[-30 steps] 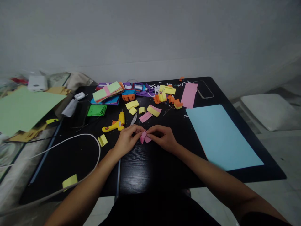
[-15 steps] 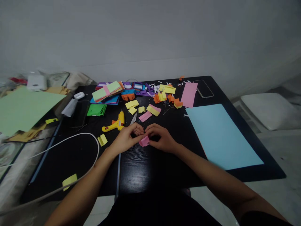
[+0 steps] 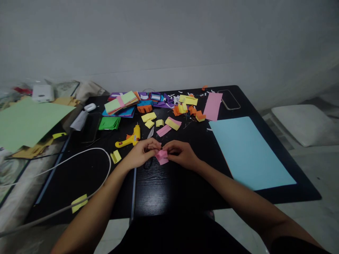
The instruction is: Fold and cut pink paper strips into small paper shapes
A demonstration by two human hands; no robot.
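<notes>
A small folded piece of pink paper is pinched between both hands over the middle of the black table. My left hand grips its left side with thumb and fingers; my right hand holds its right side. Partly hidden under my left hand lies a pair of scissors, its blades pointing away from me. Left of them rests a yellow glue gun. Beyond my hands are a pink strip and a yellow-and-pink folded piece.
Light blue sheets cover the table's right side. A phone lies at the back right, near a pink sheet. Paper scraps and a banded paper stack sit at the back. A white cable loops across the left.
The pink paper has been turned and looks more opened out between my fingers, with more of it showing. Both hands stay in nearly the same place.
</notes>
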